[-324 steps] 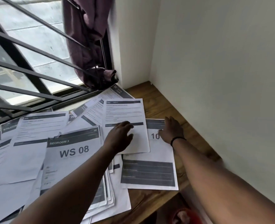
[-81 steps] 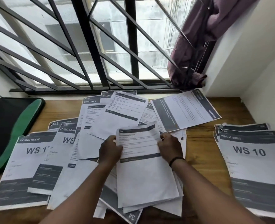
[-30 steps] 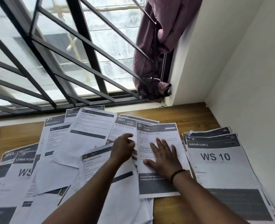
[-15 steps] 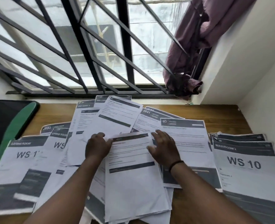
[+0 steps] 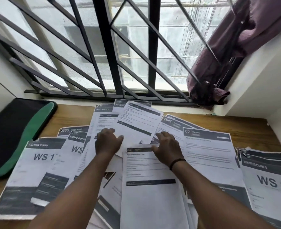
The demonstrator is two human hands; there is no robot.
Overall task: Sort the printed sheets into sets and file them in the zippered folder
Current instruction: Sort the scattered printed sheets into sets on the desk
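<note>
The left hand (image 5: pixel 107 142) is resting on the tilted sheet (image 5: pixel 136 128) lying in the far centre of the spread; its fingers are lying loosely bent on the paper's near left corner, and whether they are pinching the edge cannot be told. The right hand (image 5: pixel 167 148) is pressing down, fingers extended, across the dark header of the centre sheet (image 5: pixel 149 187), which is lying nearest on top of a fanned pile. A black wristband (image 5: pixel 177 162) is sitting on the right wrist.

The zippered folder (image 5: pixel 12 134), black with a green panel, is lying closed at the far left of the wooden desk (image 5: pixel 245 131), well apart from both hands.

Two sheets headed LIVING ROOM (image 5: pixel 37 171) are lying overlapped at the near left. One sheet numbered 85 (image 5: pixel 209 156) is lying just right of the right hand. One stack topped by a WS 10 sheet (image 5: pixel 268 184) is lying at the near right. The remaining sheets are overlapping too much to count.

A purple curtain (image 5: pixel 232 47) is hanging at the far right of the barred window (image 5: pixel 106 47).
</note>
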